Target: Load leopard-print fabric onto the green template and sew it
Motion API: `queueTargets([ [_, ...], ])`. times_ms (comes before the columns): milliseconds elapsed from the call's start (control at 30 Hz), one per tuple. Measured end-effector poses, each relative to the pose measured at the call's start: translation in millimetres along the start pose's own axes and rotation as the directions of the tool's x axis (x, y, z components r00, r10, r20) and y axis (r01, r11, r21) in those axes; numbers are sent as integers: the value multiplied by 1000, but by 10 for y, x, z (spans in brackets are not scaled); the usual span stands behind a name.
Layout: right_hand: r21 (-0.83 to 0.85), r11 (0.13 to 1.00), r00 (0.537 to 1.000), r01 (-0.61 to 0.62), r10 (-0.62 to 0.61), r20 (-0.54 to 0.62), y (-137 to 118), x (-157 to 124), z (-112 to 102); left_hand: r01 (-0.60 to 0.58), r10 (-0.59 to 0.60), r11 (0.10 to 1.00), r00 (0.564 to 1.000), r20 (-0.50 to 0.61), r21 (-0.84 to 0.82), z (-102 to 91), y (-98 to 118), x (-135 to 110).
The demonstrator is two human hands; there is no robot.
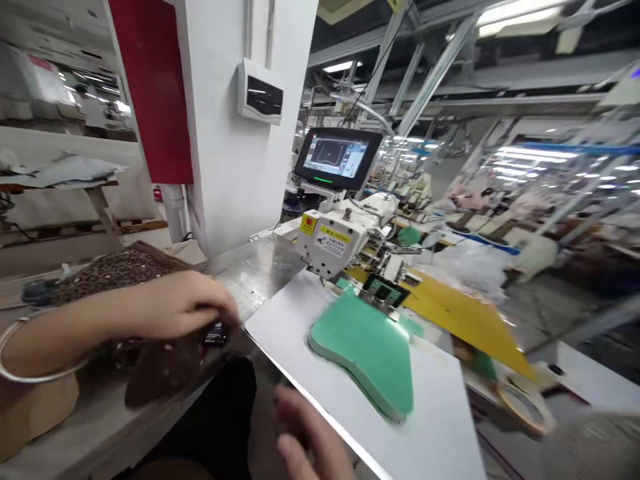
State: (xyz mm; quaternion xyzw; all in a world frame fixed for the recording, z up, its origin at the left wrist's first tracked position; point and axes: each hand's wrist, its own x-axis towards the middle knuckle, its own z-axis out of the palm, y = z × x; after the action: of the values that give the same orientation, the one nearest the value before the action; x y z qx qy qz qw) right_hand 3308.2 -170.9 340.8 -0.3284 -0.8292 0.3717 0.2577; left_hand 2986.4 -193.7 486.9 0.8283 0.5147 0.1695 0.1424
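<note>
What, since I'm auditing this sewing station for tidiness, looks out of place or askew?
Nothing is plainly spilled or damaged. The green pieces lie stacked, edges roughly together, on the white board by the sewing machine. A tape roll lies to the right, too blurred to judge.

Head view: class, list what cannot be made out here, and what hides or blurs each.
Small dark object, head view: mostly covered by the left hand; identity unclear.
Right hand, head view: motion-blurred, cut by the bottom edge; grip unreadable.
Touchscreen, head view: text too small.
Green template, head view: edges smeared by blur.
</note>
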Motion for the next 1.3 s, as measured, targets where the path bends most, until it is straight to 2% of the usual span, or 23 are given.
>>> queueTargets([
  [33,7,999,995,36,-35,-95,-122,40,-42,-71,73,997,996,48,-35,112,194,112],
  [67,23,994,969,106,-98,-226,-244,92,-80,-122,127,990,989,79,-68,219,360,215],
  [100,14,987,945,160,-149,-291,-358,147,-113,-156,163,985,983,87,-79,316,495,303],
  [167,32,985,940,167,-150,-305,-539,236,-170,-164,171,983,982,75,-80,475,667,433],
  [233,109,988,938,112,-69,-339,-635,260,-233,-120,129,986,989,74,-115,603,705,516],
  [367,140,990,872,26,46,-488,-606,116,-490,57,30,914,978,208,-402,857,464,663],
  [467,223,974,833,-38,154,-532,-419,-51,-763,131,-13,866,971,240,-482,975,174,770],
  [567,460,886,828,-60,301,-473,-156,-213,-931,127,-25,857,978,206,-499,904,-21,841],
  [633,597,801,829,-56,370,-419,-12,-295,-960,101,-4,846,983,183,-524,794,-62,894],
  [700,662,747,825,-62,411,-387,73,-321,-972,89,12,825,984,175,-558,719,-57,994],
  [733,654,752,822,-75,418,-387,100,-304,-988,95,10,811,984,176,-577,713,-51,1071],
  [767,602,793,814,-94,410,-413,124,-263,-1016,109,0,795,984,179,-597,734,-49,1168],
  [867,283,942,765,-179,314,-562,253,-17,-1155,162,-79,735,985,154,-659,932,-98,1537],
  [933,125,965,730,-229,255,-634,413,191,-1252,205,-164,687,978,125,-697,1114,-174,1779],
  [1033,71,959,701,-276,251,-667,670,419,-1329,252,-284,612,955,90,-750,1317,-308,2012],
  [1133,88,955,711,-283,270,-649,773,474,-1331,251,-346,533,936,63,-808,1373,-408,2055],
  [1300,314,919,799,-239,370,-473,603,381,-1295,232,-314,422,944,99,-876,1261,-444,1897],
])
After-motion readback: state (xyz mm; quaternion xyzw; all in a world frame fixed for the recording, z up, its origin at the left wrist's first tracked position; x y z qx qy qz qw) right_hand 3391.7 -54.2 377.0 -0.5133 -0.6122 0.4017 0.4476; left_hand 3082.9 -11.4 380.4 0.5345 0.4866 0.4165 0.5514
